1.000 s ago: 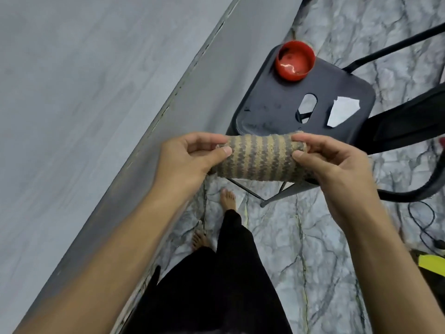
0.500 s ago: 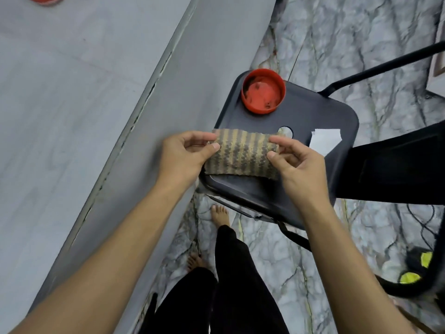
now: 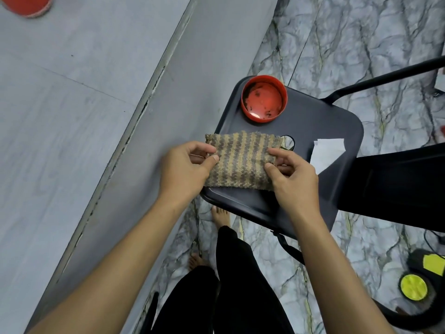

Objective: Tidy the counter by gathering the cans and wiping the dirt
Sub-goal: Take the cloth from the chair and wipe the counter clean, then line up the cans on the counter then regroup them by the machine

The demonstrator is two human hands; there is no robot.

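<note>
Where folded before, cloth [image 3: 240, 161] flatter.

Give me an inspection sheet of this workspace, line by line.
Surface: grey counter, part of a red object at its far edge.
Job's things: striped beige-and-grey knitted cloth; no cans identifiable.
Clutter: red round dish, soiled inside, and white paper scrap on black metal stool.
Grippers: left hand and right hand pinch the cloth's ends.
Cables: black cable on the floor.
Surroundings: marble-pattern floor; yellow-and-black device.
</note>
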